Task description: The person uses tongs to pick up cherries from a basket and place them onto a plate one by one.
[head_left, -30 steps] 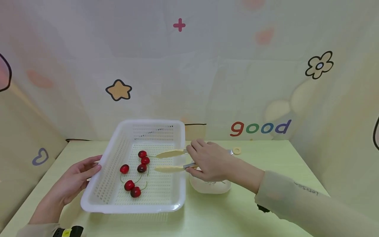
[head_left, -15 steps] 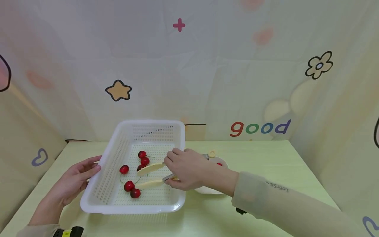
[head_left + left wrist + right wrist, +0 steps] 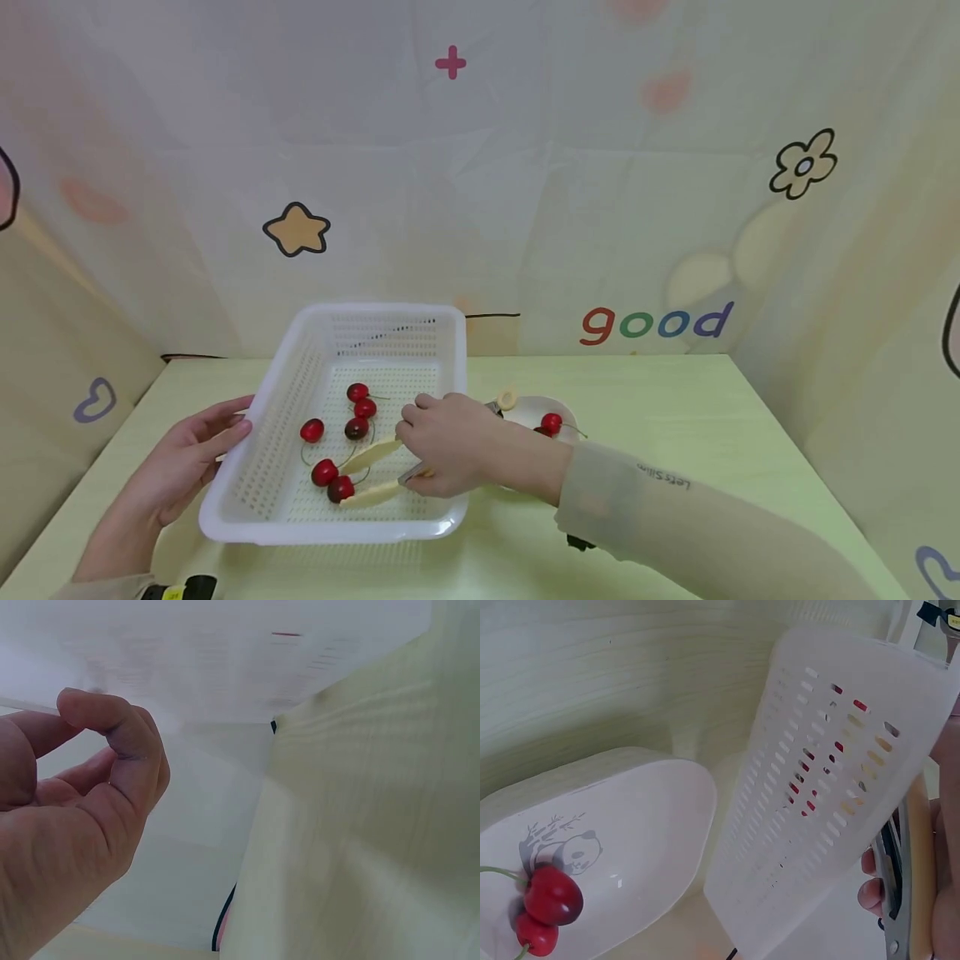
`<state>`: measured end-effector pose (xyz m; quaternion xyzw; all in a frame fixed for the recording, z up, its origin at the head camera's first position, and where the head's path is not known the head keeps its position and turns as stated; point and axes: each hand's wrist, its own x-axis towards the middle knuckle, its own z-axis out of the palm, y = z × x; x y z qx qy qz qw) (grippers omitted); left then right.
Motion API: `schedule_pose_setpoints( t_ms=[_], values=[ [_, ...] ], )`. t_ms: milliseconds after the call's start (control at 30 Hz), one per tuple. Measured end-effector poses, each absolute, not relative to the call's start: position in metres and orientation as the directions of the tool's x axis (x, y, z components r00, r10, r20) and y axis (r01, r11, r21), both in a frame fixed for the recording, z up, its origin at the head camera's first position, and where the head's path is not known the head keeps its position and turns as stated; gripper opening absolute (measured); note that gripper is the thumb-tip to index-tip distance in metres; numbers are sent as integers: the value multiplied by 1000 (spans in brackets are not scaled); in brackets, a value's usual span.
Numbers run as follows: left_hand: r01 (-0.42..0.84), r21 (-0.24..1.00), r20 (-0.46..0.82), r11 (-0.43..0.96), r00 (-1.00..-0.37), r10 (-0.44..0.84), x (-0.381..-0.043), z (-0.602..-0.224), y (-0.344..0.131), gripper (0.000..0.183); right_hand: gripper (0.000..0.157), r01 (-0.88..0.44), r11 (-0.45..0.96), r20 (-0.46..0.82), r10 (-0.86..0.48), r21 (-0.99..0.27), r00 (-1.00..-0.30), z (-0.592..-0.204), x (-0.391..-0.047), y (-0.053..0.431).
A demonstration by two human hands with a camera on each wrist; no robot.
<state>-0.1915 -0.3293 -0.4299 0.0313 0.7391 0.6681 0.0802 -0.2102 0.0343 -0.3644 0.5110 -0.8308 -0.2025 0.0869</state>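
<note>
A white perforated basket (image 3: 330,533) holds several dark-red cherries with stems. My left hand (image 3: 191,454) pinches its left rim between thumb and fingers. In my right hand (image 3: 453,442) are tongs (image 3: 372,495) with cream tips and metal arms, reaching over the basket's right side. Their tips stand apart, low in the basket, right by the nearest cherry (image 3: 341,489). In the right wrist view the tongs' cream-and-metal handle (image 3: 922,877) lies along my palm, and the tips show only through the basket's slots.
Right of the basket stands a white bowl (image 3: 652,817) with a panda print, partly behind my right forearm. Two cherries (image 3: 553,894) lie in it. A patterned cloth backdrop (image 3: 525,208) rises behind the pale wooden table (image 3: 660,400).
My right hand has carried the tongs left and toward me, from over the basket's right rim down to the nearest cherry. The bowl's cherries have come into view. My left hand stays on the rim.
</note>
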Motion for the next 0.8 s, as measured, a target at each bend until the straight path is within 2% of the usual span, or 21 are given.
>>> schedule_pose_setpoints(
  t_ms=[133,433,800],
  values=[
    [-57,993,-71,101,-987,141,-189,-431,-329,44,48,-814,398,-67,-882,424,-466,-369,-209,30],
    [-56,970,-82,238,-992,97,-188,-426,-326,63,46,-821,397,-58,-887,410,-458,-372,-208,23],
    [-52,959,-77,278,-994,82,-188,-424,-322,64,45,-826,392,-79,-885,404,-458,-379,-209,13]
  ],
)
